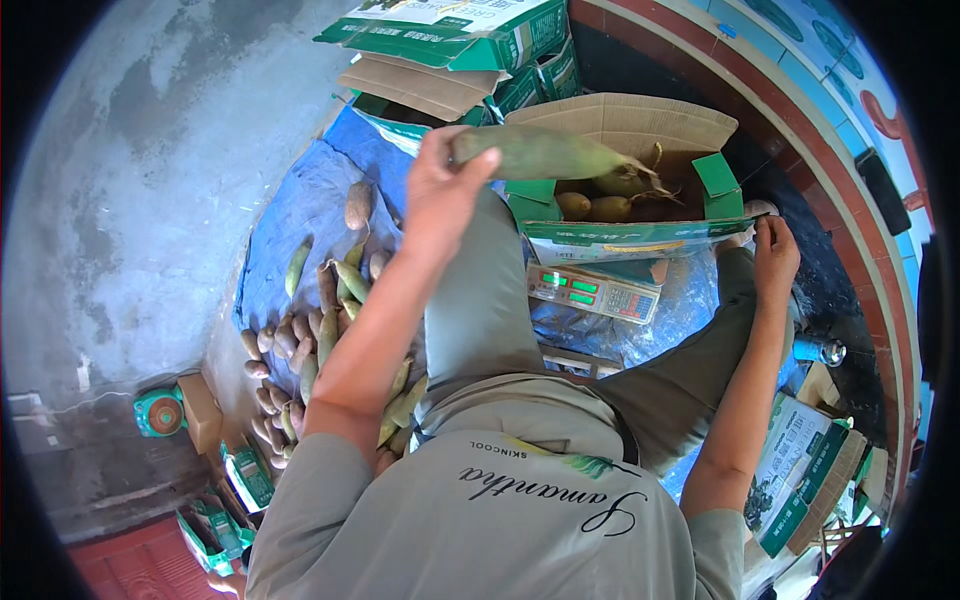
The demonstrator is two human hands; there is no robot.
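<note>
My left hand [447, 190] is closed round one end of a large green radish [548, 153], held level above the near left part of an open cardboard box [640, 238]. Thin roots trail from the radish's right end. Inside the box lie several more radishes [610, 208], partly hidden by the held one. At the box's right front corner, the fingers of my right hand [777, 262] pinch the edge of the green and white front flap. Beneath the box, a digital scale [592, 293] shows lit green displays and a keypad.
Loose brownish and green radishes [290, 345] lie in a heap on a blue sheet [290, 225] left of my legs. More cartons [440, 90] are stacked beyond. Another carton [795, 470] lies at right, near a blue cylindrical thing [820, 350]. A curved brick-coloured edge [850, 240] borders the right.
</note>
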